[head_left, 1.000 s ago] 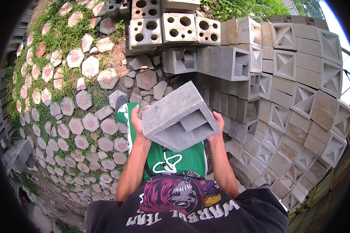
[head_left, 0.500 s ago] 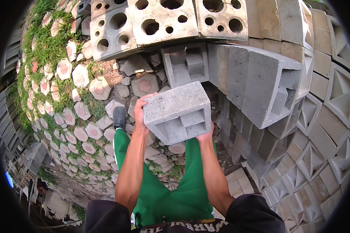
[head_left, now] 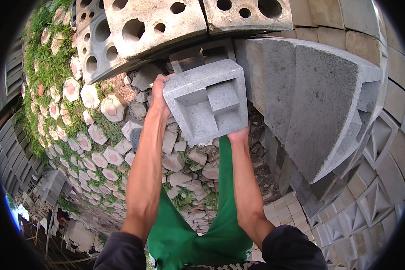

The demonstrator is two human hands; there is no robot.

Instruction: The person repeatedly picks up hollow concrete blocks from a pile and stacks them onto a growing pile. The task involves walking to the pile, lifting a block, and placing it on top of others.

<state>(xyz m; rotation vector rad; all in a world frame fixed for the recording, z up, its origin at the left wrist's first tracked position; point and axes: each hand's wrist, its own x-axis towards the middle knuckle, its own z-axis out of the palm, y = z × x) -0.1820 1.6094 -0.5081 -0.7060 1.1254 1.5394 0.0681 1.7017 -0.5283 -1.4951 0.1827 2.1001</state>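
Note:
A grey concrete vent block point(head_left: 193, 122) with stepped square recesses hangs between my two hands, its recessed face tilted up toward me. My left hand point(head_left: 159, 93) grips its far left side, the thumb over the top edge. Low on the right side, my right hand point(head_left: 239, 134) supports it from beneath, its fingers partly hidden by the block. Just beyond the held block stands another grey vent block point(head_left: 184, 60), mostly covered from view. To its right, a row of similar grey blocks point(head_left: 319, 99) stands face to face.
Pale blocks with round holes point(head_left: 162, 22) are stacked across the far side. On the right rise stacks of patterned blocks point(head_left: 369, 202). Hexagonal pavers point(head_left: 114, 107) with grass point(head_left: 45, 85) lie to the left, and broken stones point(head_left: 139, 108) cover the ground near my feet.
Both hands have carried the vent block farther away, toward the block behind it, and tilted its recessed face more toward me. My view has shifted closer to the stacks.

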